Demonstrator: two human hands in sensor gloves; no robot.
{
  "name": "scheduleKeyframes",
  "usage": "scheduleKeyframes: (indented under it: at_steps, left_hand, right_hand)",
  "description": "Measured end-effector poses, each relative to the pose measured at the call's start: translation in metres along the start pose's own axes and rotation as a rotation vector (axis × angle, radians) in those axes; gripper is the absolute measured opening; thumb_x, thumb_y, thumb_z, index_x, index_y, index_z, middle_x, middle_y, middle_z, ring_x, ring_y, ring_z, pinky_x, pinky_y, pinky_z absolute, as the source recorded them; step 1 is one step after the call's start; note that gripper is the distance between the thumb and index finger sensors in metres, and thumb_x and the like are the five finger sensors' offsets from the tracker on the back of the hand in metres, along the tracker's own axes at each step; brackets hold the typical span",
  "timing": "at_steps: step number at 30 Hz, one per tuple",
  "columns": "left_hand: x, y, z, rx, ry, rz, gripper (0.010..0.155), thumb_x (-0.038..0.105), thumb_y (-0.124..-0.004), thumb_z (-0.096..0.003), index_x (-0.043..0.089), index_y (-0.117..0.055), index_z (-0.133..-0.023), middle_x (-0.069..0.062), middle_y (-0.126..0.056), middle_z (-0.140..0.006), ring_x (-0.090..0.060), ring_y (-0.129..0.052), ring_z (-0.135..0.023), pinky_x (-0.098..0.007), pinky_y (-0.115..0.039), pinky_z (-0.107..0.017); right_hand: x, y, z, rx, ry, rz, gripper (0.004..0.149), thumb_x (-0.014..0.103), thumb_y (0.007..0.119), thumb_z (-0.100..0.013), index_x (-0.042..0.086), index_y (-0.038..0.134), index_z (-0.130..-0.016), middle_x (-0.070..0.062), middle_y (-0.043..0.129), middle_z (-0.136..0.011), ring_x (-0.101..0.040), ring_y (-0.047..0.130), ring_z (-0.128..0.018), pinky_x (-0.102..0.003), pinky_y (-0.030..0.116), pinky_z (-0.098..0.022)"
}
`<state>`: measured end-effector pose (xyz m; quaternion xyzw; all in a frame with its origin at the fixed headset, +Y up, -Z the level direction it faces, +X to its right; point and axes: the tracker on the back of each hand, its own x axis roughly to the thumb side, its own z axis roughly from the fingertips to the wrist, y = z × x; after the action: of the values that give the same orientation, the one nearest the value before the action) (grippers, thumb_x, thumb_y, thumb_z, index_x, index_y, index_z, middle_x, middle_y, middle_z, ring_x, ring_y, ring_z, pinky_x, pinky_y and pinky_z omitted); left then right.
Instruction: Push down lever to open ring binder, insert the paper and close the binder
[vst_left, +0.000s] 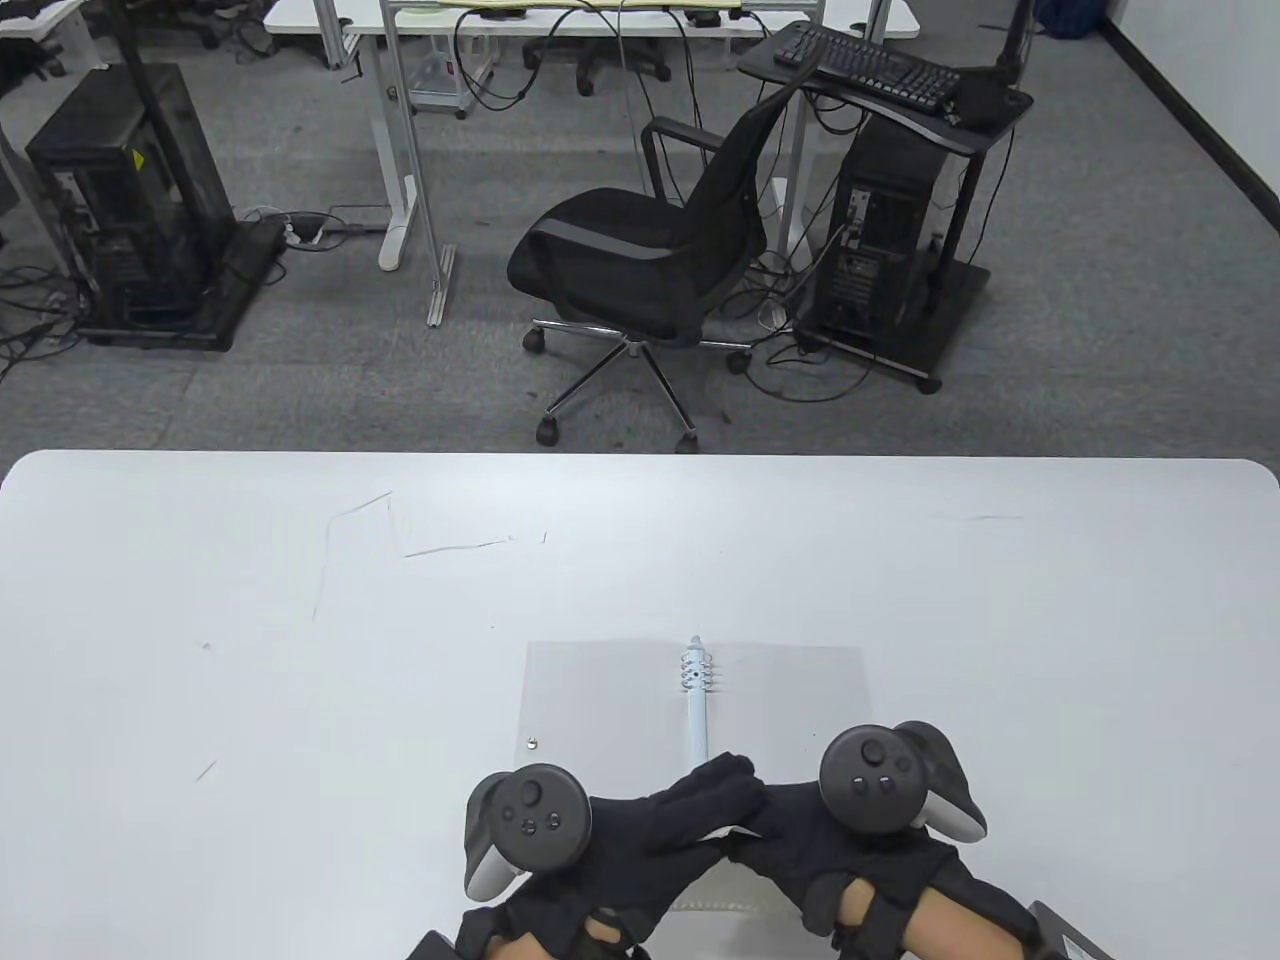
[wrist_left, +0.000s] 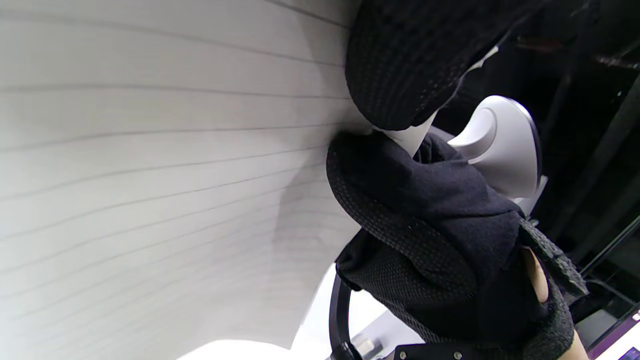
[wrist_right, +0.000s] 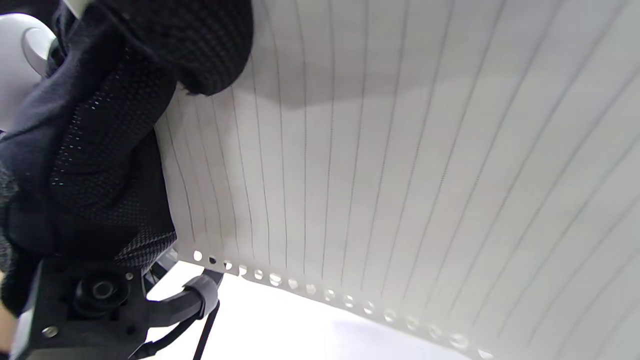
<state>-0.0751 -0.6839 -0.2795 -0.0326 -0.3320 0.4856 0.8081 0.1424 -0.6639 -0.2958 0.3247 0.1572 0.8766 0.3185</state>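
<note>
The ring binder (vst_left: 600, 700) lies open and flat near the table's front edge, its ring spine (vst_left: 696, 700) running down the middle. Just in front of it, my left hand (vst_left: 690, 805) and right hand (vst_left: 790, 815) meet fingertip to fingertip over a lined sheet of paper (vst_left: 715, 905). They hide most of the sheet in the table view. The left wrist view shows the paper (wrist_left: 150, 175) pinched at its edge by my left fingers (wrist_left: 400, 65), with the right hand (wrist_left: 425, 225) beside them. In the right wrist view my right fingers (wrist_right: 200, 45) grip the paper (wrist_right: 400, 150), whose punched holes run along the lower edge.
The white table (vst_left: 250, 600) stretches wide to the left, right and far side of the binder. Beyond its far edge stand an office chair (vst_left: 640, 260) and computer towers (vst_left: 880, 240) on the carpet.
</note>
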Motion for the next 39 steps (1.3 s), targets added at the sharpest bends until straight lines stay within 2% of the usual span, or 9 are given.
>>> scheduleKeyframes:
  at_steps: [5,8,12,18,22,23,27,31,39]
  left_hand:
    - [-0.013,0.007,0.004,0.022,-0.010,0.146,0.041,0.040,-0.084,-0.0497,0.048,-0.082,-0.090,0.006,-0.089,-0.099,-0.030,-0.096,-0.089,-0.053,-0.080,-0.061]
    - [-0.026,0.014,0.004,0.094,-0.012,0.315,0.041,0.040,-0.083,-0.0495,0.049,-0.083,-0.089,0.008,-0.093,-0.097,-0.027,-0.102,-0.084,-0.050,-0.083,-0.059]
    - [-0.050,0.004,0.000,0.072,-0.022,0.554,0.041,0.040,-0.082,-0.0499,0.050,-0.081,-0.090,0.010,-0.092,-0.097,-0.026,-0.103,-0.082,-0.050,-0.083,-0.060]
    - [-0.066,-0.013,-0.004,-0.026,0.000,0.560,0.045,0.040,-0.086,-0.0490,0.051,-0.076,-0.092,0.016,-0.090,-0.099,-0.028,-0.094,-0.092,-0.056,-0.072,-0.067]
    - [-0.070,-0.007,-0.005,-0.111,0.058,0.381,0.085,0.044,-0.100,-0.0398,0.045,-0.044,-0.104,0.013,-0.058,-0.117,-0.032,-0.072,-0.108,-0.059,-0.061,-0.074]
    - [-0.072,-0.009,-0.006,-0.121,0.055,0.340,0.087,0.044,-0.102,-0.0384,0.045,-0.044,-0.103,0.014,-0.058,-0.117,-0.031,-0.072,-0.108,-0.058,-0.060,-0.075]
    - [-0.072,-0.024,-0.010,-0.211,0.006,0.342,0.066,0.041,-0.100,-0.0409,0.046,-0.066,-0.098,0.014,-0.081,-0.106,-0.026,-0.081,-0.102,-0.056,-0.065,-0.072]
    - [-0.070,-0.030,-0.005,-0.103,0.006,0.307,0.047,0.040,-0.093,-0.0450,0.047,-0.080,-0.089,0.015,-0.093,-0.096,-0.023,-0.090,-0.095,-0.053,-0.070,-0.069]
    - [-0.076,-0.041,-0.005,-0.154,0.051,0.199,0.053,0.039,-0.096,-0.0433,0.043,-0.077,-0.093,0.010,-0.091,-0.098,-0.025,-0.094,-0.092,-0.052,-0.073,-0.068]
  right_hand:
    - [-0.049,-0.023,0.027,0.067,0.117,-0.013,0.054,0.041,0.084,-0.047,0.019,0.079,-0.096,-0.011,0.091,-0.096,-0.042,0.090,-0.083,-0.059,0.072,-0.060]
    - [-0.088,-0.033,0.048,0.056,0.067,-0.225,0.054,0.041,0.083,-0.049,0.020,0.077,-0.098,-0.009,0.089,-0.098,-0.041,0.087,-0.086,-0.060,0.070,-0.062]
    - [-0.108,-0.015,0.060,-0.100,-0.089,-0.629,0.061,0.042,0.087,-0.047,0.023,0.070,-0.103,-0.008,0.078,-0.108,-0.043,0.073,-0.096,-0.063,0.061,-0.066]
    - [-0.117,0.008,0.054,-0.210,-0.160,-0.797,0.046,0.031,0.083,-0.048,0.025,0.080,-0.094,-0.006,0.091,-0.096,-0.038,0.091,-0.083,-0.056,0.074,-0.060]
    - [-0.132,0.012,0.060,-0.172,-0.164,-0.674,0.044,0.029,0.082,-0.047,0.030,0.084,-0.092,-0.002,0.093,-0.096,-0.038,0.089,-0.085,-0.058,0.071,-0.062]
    - [-0.132,0.013,0.061,-0.149,-0.173,-0.645,0.044,0.030,0.081,-0.047,0.031,0.083,-0.092,-0.001,0.092,-0.097,-0.037,0.089,-0.086,-0.058,0.070,-0.063]
    - [-0.132,0.019,0.059,-0.159,-0.177,-0.687,0.044,0.029,0.082,-0.047,0.032,0.084,-0.091,0.000,0.091,-0.098,-0.038,0.085,-0.089,-0.059,0.067,-0.064]
    - [-0.133,0.020,0.061,-0.166,-0.183,-0.639,0.045,0.030,0.083,-0.047,0.031,0.082,-0.092,0.000,0.089,-0.099,-0.037,0.078,-0.094,-0.060,0.064,-0.065]
    - [-0.138,0.023,0.061,-0.141,-0.118,-0.469,0.048,0.030,0.085,-0.047,0.028,0.080,-0.094,-0.002,0.087,-0.101,-0.037,0.076,-0.095,-0.060,0.062,-0.066]
